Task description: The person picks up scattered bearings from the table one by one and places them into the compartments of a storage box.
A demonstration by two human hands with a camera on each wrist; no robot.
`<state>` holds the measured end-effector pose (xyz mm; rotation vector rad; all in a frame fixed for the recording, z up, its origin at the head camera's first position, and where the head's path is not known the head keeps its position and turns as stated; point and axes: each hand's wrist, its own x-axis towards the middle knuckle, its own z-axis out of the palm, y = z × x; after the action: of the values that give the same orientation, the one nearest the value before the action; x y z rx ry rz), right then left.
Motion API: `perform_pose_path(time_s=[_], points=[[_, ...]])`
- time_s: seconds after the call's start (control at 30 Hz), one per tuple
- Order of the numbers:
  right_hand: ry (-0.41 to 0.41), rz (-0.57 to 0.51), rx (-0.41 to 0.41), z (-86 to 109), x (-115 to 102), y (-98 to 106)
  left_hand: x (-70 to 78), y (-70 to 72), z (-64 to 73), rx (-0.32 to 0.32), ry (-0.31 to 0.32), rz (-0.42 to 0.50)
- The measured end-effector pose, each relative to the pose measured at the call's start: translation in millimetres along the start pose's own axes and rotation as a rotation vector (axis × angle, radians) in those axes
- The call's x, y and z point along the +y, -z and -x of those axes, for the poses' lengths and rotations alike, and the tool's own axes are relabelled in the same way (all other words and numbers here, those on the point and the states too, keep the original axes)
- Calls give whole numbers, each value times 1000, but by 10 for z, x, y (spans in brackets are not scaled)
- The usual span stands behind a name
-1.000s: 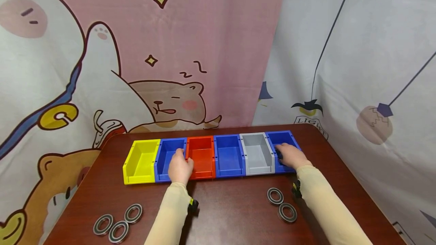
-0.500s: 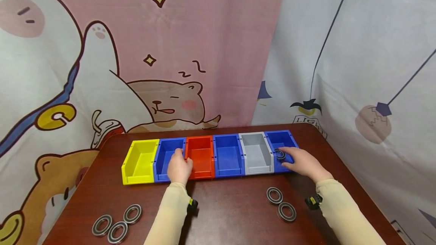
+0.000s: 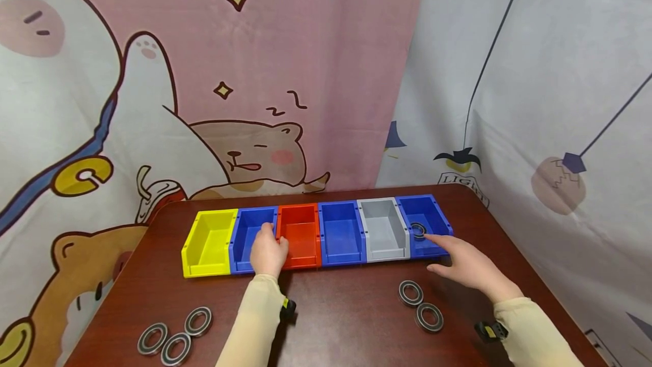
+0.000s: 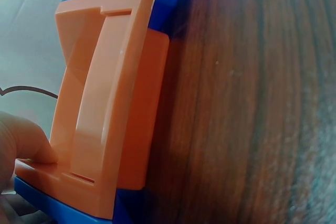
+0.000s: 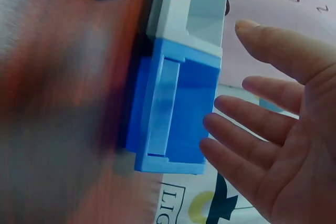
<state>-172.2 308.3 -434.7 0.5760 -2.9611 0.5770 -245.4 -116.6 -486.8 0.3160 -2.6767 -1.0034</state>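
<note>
A row of 6 plastic bins runs left to right across the far part of a dark red-brown wood-grain table (image 3: pixel 346 313): a yellow plastic bin (image 3: pixel 218 237), a left blue plastic bin (image 3: pixel 248 234), a red plastic bin (image 3: pixel 300 237), a middle blue plastic bin (image 3: pixel 342 237), a pale grey plastic bin (image 3: pixel 383 231) and a right blue plastic bin (image 3: pixel 430 217).

The left hand (image 3: pixel 268 251) grips the adjoining walls of the left blue and red bins, its thumb on the red side and its other fingers over the blue side. The right hand (image 3: pixel 471 265) holds nothing; its fingers are extended and its thumb stands well apart from them, at the near right edge of the row. A ring-shaped, dark and silvery metal bearing (image 3: pixel 423 234) is inside the right blue bin, toward its left wall; whether the index fingertip touches it, I cannot tell.

On the table, 2 round steel bearings with dark faces (image 3: pixel 420 321) lie side by side at near right, left of the right forearm. At near left, 3 matching bearings (image 3: pixel 142 344) lie clustered. Both arms wear cream sleeves (image 3: pixel 254 321). Behind the table hangs a pink and white cartoon-print curtain (image 3: pixel 331 44).
</note>
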Motion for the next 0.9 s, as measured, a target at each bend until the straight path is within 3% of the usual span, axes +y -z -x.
perform_pose_path(time_s=[0.3,0.53,0.9], points=[[-69,-15,-51,229,-139,-158,1,-3,12,22,-14,-3],[-155,-29,-127,329,-223,-270,3,-7,5,14,-8,-9],[-256,10,-180,479,-449,-437,12,2,13,31,-25,-8]])
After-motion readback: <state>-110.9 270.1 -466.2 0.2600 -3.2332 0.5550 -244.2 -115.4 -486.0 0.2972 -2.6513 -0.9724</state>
